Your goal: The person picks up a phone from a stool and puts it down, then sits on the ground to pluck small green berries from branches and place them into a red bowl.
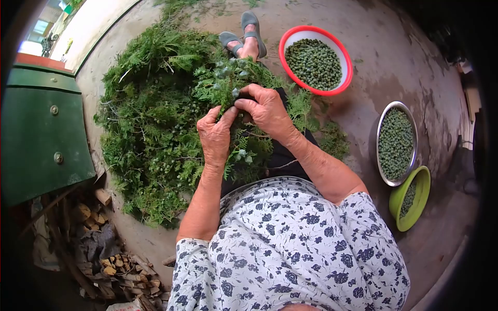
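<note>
Your fingertips: what you pinch between left hand [215, 136] and right hand [268, 113] is too small to tell.
Your dark trousers [284, 165]: mostly hidden by sprigs [254, 147] and your blouse [290, 243].
Green cabinet [44, 140]: your view cuts off its left side.
Printed sack [127, 307]: cut by the bottom edge, so you can't read it.
Far-right objects [469, 129]: too dark and blurred for you.

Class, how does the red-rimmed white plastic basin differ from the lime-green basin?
The red-rimmed white plastic basin has two colours, whereas the lime-green basin is one. The red-rimmed one holds a broad spread of small green cones; the lime-green one shows a smaller patch. The former stands apart; the latter sits beside the silver metal basin. Both are round.
</note>
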Demonstrator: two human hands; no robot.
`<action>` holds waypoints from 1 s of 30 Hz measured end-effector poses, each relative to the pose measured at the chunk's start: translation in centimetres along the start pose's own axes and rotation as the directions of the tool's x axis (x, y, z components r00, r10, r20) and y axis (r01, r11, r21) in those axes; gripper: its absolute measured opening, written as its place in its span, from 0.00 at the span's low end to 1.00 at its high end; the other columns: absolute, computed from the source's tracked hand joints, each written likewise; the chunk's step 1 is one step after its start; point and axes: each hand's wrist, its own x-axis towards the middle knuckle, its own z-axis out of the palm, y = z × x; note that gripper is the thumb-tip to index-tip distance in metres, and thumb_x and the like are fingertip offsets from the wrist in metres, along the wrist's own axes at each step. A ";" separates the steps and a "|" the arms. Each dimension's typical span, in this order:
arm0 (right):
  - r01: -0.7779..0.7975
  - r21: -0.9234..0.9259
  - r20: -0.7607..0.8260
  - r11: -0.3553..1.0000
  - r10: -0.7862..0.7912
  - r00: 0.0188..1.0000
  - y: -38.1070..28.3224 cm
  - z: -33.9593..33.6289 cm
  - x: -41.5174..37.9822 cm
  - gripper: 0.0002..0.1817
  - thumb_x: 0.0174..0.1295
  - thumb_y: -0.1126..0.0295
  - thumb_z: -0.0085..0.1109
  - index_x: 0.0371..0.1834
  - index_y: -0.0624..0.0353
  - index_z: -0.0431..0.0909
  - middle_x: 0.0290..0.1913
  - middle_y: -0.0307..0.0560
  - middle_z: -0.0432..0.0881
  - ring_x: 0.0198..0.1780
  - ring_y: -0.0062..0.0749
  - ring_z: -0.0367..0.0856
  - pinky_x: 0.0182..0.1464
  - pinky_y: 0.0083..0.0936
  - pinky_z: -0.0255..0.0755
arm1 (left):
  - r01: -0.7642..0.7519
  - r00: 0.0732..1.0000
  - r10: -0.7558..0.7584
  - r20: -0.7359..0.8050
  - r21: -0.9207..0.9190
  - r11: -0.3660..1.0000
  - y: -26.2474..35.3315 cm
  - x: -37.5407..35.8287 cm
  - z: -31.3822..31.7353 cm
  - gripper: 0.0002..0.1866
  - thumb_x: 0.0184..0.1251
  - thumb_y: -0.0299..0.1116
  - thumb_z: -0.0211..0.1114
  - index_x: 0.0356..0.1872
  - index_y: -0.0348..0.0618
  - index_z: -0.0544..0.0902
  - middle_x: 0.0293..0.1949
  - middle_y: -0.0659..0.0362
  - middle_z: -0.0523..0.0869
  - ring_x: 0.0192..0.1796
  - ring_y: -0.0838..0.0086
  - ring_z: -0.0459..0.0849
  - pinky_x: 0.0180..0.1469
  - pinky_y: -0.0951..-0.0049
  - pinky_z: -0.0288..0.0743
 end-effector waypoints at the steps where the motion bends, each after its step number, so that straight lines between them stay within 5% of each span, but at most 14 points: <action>1: 0.000 0.001 0.001 1.000 0.000 1.000 0.2 -0.2 0.0 0.10 0.57 0.72 0.58 0.38 0.67 0.76 0.29 0.41 0.80 0.23 0.17 0.76 0.25 0.16 0.71 | 0.071 0.998 -0.070 0.012 -0.109 0.991 0.0 0.0 0.0 0.07 0.58 0.27 0.63 0.33 0.32 0.81 0.27 0.62 0.83 0.28 0.85 0.74 0.31 0.81 0.69; 3: -0.221 0.342 0.127 0.913 0.188 0.974 0.9 -0.6 0.1 0.09 0.59 0.73 0.56 0.40 0.65 0.74 0.28 0.38 0.78 0.24 0.16 0.76 0.24 0.13 0.69 | 0.127 0.992 -0.124 0.024 -0.175 0.976 0.1 -0.1 -0.1 0.07 0.58 0.27 0.63 0.34 0.33 0.81 0.27 0.63 0.83 0.28 0.86 0.74 0.31 0.81 0.69; 8: -0.250 0.570 0.104 0.782 0.233 0.967 0.4 -1.3 -0.9 0.09 0.60 0.73 0.54 0.43 0.63 0.72 0.26 0.37 0.76 0.26 0.17 0.77 0.24 0.14 0.68 | 0.123 0.992 -0.127 -0.013 -0.163 0.979 0.3 0.0 0.3 0.08 0.58 0.28 0.62 0.34 0.33 0.82 0.26 0.65 0.82 0.28 0.86 0.74 0.31 0.81 0.69; 10: -0.249 0.616 0.088 0.747 0.249 0.965 0.4 -1.5 -0.8 0.10 0.60 0.72 0.55 0.43 0.64 0.71 0.26 0.38 0.75 0.27 0.18 0.78 0.25 0.15 0.70 | 0.068 0.997 -0.067 -0.037 0.010 0.998 -0.5 0.2 0.0 0.09 0.58 0.28 0.63 0.35 0.31 0.81 0.27 0.62 0.83 0.29 0.84 0.74 0.32 0.80 0.69; 14: -0.106 0.398 -0.056 0.911 0.140 0.989 0.0 -0.6 0.2 0.12 0.58 0.65 0.60 0.37 0.64 0.75 0.28 0.42 0.79 0.26 0.23 0.77 0.27 0.18 0.69 | 0.018 0.995 0.006 -0.096 0.249 0.968 -1.4 0.3 0.1 0.11 0.56 0.29 0.64 0.35 0.29 0.80 0.26 0.57 0.81 0.28 0.80 0.73 0.31 0.77 0.68; 16: 0.135 -0.127 -0.141 0.983 -0.152 0.978 0.3 -0.1 0.9 0.14 0.56 0.63 0.62 0.34 0.65 0.76 0.28 0.47 0.80 0.27 0.27 0.78 0.31 0.23 0.71 | -0.025 0.997 0.049 -0.061 0.351 0.936 -1.3 0.2 0.1 0.13 0.54 0.28 0.66 0.37 0.29 0.79 0.24 0.54 0.78 0.26 0.77 0.72 0.29 0.74 0.67; 17: 0.157 -0.177 -0.162 0.972 -0.186 0.969 0.2 0.1 0.9 0.15 0.54 0.62 0.63 0.34 0.66 0.77 0.27 0.49 0.81 0.28 0.29 0.79 0.34 0.27 0.72 | -0.047 0.998 0.055 -0.010 0.386 0.921 -1.0 0.3 -0.1 0.13 0.54 0.28 0.66 0.36 0.28 0.79 0.22 0.52 0.75 0.24 0.75 0.71 0.27 0.72 0.65; 21: 0.154 -0.157 -0.144 0.975 -0.177 0.974 0.2 0.2 0.9 0.14 0.55 0.64 0.62 0.35 0.67 0.78 0.28 0.50 0.81 0.29 0.29 0.79 0.34 0.26 0.72 | -0.018 0.999 0.006 0.031 0.417 0.909 -0.5 0.7 -0.6 0.11 0.55 0.28 0.65 0.36 0.30 0.80 0.25 0.57 0.79 0.27 0.80 0.73 0.29 0.76 0.67; 23: 0.059 -0.046 -0.120 0.997 -0.064 0.991 -0.5 0.1 0.5 0.12 0.56 0.67 0.60 0.36 0.67 0.78 0.29 0.50 0.82 0.29 0.29 0.79 0.34 0.26 0.72 | 0.137 0.990 -0.129 0.052 -0.178 0.975 1.0 0.8 -0.1 0.08 0.58 0.27 0.64 0.36 0.33 0.80 0.31 0.62 0.82 0.31 0.85 0.74 0.32 0.81 0.69; 27: 0.026 0.019 -0.089 0.999 -0.025 0.996 0.1 0.1 0.3 0.12 0.57 0.68 0.58 0.38 0.67 0.79 0.29 0.48 0.82 0.29 0.26 0.78 0.34 0.25 0.72 | 0.017 1.000 -0.014 0.014 -0.204 0.979 0.8 1.0 0.9 0.05 0.61 0.24 0.61 0.37 0.35 0.80 0.31 0.67 0.81 0.32 0.86 0.74 0.34 0.82 0.70; 28: 0.117 -0.044 -0.118 0.992 -0.121 0.986 0.3 0.2 0.2 0.11 0.58 0.69 0.58 0.37 0.67 0.79 0.28 0.46 0.82 0.29 0.25 0.78 0.33 0.24 0.72 | 0.015 1.000 -0.013 0.013 -0.205 0.979 0.5 1.1 0.8 0.05 0.61 0.24 0.61 0.37 0.35 0.80 0.31 0.67 0.81 0.32 0.86 0.74 0.34 0.82 0.70; 30: 0.204 -0.109 -0.140 0.973 -0.218 0.966 0.4 0.3 0.1 0.11 0.58 0.69 0.57 0.37 0.68 0.79 0.28 0.45 0.82 0.29 0.24 0.78 0.33 0.23 0.72 | -0.096 0.994 0.091 0.053 0.095 0.991 -0.4 1.3 0.4 0.05 0.61 0.25 0.61 0.36 0.34 0.80 0.29 0.67 0.81 0.30 0.85 0.72 0.33 0.81 0.69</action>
